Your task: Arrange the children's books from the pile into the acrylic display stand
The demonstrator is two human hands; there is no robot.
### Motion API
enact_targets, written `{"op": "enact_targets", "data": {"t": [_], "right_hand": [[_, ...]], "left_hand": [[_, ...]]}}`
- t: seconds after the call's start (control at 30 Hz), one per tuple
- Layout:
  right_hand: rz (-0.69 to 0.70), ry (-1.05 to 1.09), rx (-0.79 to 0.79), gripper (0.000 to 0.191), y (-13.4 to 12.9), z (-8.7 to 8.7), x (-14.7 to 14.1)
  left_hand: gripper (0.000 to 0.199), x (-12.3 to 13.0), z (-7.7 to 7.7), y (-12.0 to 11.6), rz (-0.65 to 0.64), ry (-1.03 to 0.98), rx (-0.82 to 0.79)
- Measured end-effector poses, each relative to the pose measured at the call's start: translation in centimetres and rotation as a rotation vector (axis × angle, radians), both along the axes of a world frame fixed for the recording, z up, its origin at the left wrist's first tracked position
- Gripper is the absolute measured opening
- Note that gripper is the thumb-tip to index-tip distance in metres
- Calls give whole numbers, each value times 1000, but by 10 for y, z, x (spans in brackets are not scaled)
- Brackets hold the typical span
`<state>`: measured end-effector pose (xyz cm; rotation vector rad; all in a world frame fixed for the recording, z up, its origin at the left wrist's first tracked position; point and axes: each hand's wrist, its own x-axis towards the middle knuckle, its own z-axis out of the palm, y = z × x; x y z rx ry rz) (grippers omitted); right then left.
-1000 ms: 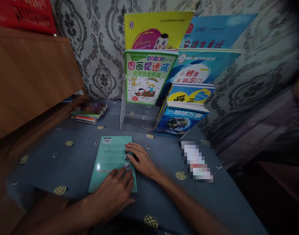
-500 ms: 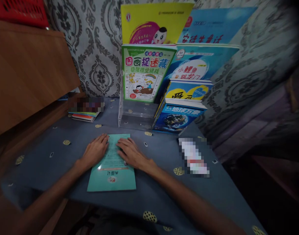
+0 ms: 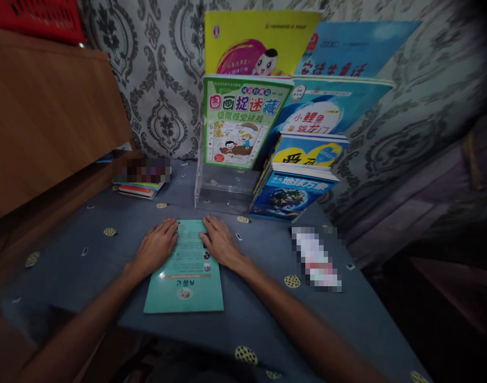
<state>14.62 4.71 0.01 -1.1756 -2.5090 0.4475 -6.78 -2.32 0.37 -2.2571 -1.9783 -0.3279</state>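
A teal-green book (image 3: 185,266) lies closed and flat on the cloth-covered table, its printed title upside down to me. My left hand (image 3: 158,243) rests along its upper left edge, fingers stretched out and pointing away from me. On the opposite edge lies my right hand (image 3: 220,242), its fingers extended and the thumb reaching onto the cover. Both hands look flat, and neither lifts the book. Behind the book stands a clear display rack (image 3: 223,198) with several picture books in tiers, among them a green one (image 3: 241,122) and a blue one with a globe (image 3: 289,196).
A small stack of books (image 3: 142,189) sits at the back left beside a wooden cabinet (image 3: 56,122). To the right lies a blurred-out flat item (image 3: 317,260). Patterned curtain fabric (image 3: 156,80) hangs behind the rack. The table's front edge is close to me.
My right hand has slid from the middle of the cover to its right edge, uncovering more print. My left hand and the book have stayed nearly in place. The view has shifted slightly.
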Motion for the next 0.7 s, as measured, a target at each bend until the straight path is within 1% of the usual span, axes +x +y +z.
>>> {"op": "enact_targets", "data": {"t": [0.13,0.3,0.5,0.6,0.7], "right_hand": [[1,-21,-17,53,-9,1,5],[8,-23,23,53,-25,2,16],[4,29,66,52,-54,-11,35],[-6,22,56,54,-71,-13,45],[10,35,51,52,-90,-13,58]], "left_hand": [[44,-3,-7,-1,-14,-79,37],[46,-2,-16,-10,-34,-129,41],[45,10,-20,-35,-92,-147,53],[45,14,-18,-51,-111,-154,12],[46,9,-14,-71,-178,-141,-29]]}}
